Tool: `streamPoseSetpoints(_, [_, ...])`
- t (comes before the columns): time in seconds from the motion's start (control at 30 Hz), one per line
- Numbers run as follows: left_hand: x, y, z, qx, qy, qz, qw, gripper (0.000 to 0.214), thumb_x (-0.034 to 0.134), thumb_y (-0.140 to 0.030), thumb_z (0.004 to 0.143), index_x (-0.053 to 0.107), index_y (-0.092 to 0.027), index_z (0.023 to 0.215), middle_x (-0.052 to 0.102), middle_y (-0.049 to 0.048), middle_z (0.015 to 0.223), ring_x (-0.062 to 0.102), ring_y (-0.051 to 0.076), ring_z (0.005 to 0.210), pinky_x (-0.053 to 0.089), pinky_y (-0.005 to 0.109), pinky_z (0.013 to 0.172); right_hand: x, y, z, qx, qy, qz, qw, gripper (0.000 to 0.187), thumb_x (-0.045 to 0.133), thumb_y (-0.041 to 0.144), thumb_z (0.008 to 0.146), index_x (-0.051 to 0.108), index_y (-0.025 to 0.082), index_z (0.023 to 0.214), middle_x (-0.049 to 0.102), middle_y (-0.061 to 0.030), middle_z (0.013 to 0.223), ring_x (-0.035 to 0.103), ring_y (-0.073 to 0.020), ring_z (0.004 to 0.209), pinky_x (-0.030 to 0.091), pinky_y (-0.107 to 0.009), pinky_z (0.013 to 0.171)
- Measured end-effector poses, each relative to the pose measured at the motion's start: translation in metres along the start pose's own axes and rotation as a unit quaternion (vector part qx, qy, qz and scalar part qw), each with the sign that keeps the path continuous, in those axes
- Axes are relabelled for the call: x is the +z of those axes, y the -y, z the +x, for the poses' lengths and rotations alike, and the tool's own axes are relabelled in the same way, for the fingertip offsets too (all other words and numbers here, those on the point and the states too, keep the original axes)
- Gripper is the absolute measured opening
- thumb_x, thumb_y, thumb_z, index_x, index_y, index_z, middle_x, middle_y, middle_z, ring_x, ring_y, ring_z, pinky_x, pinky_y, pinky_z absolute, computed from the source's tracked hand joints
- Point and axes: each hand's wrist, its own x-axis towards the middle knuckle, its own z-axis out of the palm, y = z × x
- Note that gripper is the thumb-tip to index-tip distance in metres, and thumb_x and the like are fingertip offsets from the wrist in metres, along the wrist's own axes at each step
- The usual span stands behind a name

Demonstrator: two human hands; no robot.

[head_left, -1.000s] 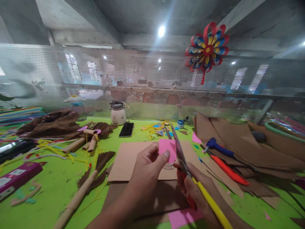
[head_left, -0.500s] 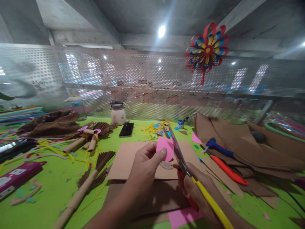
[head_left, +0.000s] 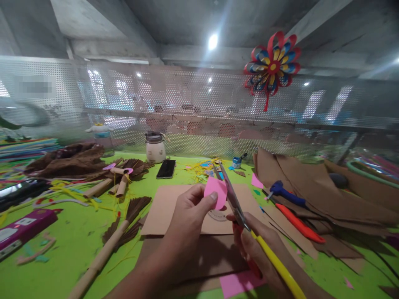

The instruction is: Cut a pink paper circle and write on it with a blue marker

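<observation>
My left hand pinches a small pink paper piece with a rounded edge, held up above a brown card sheet. My right hand grips yellow-and-red-handled scissors, whose blades run up along the right edge of the pink piece and appear partly apart. A larger pink paper sheet lies on the table under my right wrist.
A green table is strewn with scraps. Brown paper-roll brooms lie left, a phone and white jar at the back. Brown sheets, a blue tool and an orange cutter lie right. A perforated screen carries a paper flower.
The pink piece has been turned in my left hand and now shows a rounded outline; the scissors have shifted slightly along its edge.
</observation>
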Motion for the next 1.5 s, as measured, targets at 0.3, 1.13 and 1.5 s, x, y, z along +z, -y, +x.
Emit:
streamPoseSetpoints(0.3, [-0.002, -0.001, 0.002, 0.003, -0.013, 0.002, 1.000, 0.016, 0.069, -0.030, 0.083, 0.067, -0.014, 0.082, 0.066, 0.0057, 0.079, 0.061, 0.016, 0.075, 0.043, 0.030, 0.075, 0.003, -0.004, 0.001, 0.017, -0.008, 0.007, 1.000, 0.062, 0.049, 0.074, 0.083, 0.070, 0.019, 0.104, 0.053, -0.0018, 0.064, 0.050, -0.0172, 0.058, 0.044, -0.028, 0.057])
streamPoseSetpoints(1.13, [-0.003, -0.004, 0.004, 0.009, -0.037, 0.000, 0.999, 0.017, 0.067, -0.030, 0.085, 0.063, -0.015, 0.079, 0.064, 0.0039, 0.078, 0.059, 0.015, 0.075, 0.048, 0.030, 0.077, 0.015, -0.029, 0.002, 0.101, 0.005, 0.085, 0.991, 0.068, 0.050, 0.079, 0.079, 0.060, 0.016, 0.103, 0.038, 0.0047, 0.057, 0.032, -0.0083, 0.047, 0.024, -0.021, 0.043])
streamPoseSetpoints(1.5, [0.001, -0.009, 0.005, -0.058, 0.026, -0.025, 0.998, 0.019, 0.068, -0.031, 0.082, 0.061, -0.013, 0.080, 0.069, 0.0092, 0.074, 0.065, 0.016, 0.062, 0.046, 0.024, 0.052, 0.009, -0.030, 0.011, 0.062, -0.096, 0.085, 0.990, 0.064, 0.058, 0.074, 0.078, 0.064, 0.016, 0.104, 0.053, -0.0005, 0.067, 0.047, -0.0128, 0.054, 0.038, -0.025, 0.049])
